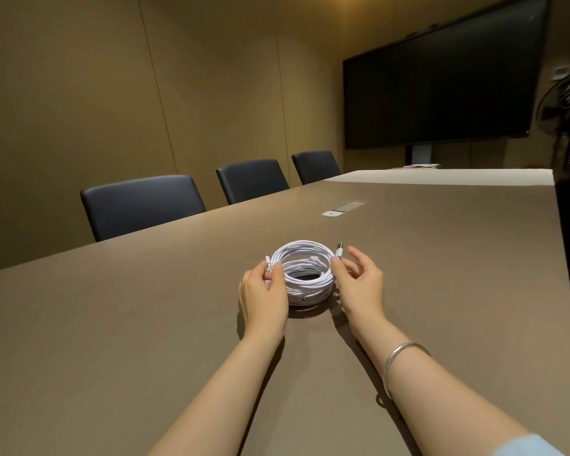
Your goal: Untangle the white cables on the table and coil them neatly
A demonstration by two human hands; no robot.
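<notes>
White cables [305,274] sit coiled in a stacked ring on the brown table [145,324]; the left hand [265,287] pinches the ring's left side; the right hand [359,281] pinches a plug [339,251] at its right, other fingers spread.

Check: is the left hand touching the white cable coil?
Touching. The head view shows the left hand pinching the white cable coil at its left side.

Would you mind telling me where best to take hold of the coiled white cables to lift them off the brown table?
Probably grip the round bundle of coiled white cables at its opposite left and right rims, coming in from both sides: the stacked loops lie loose, so pinching them together should stop them springing apart.
</notes>
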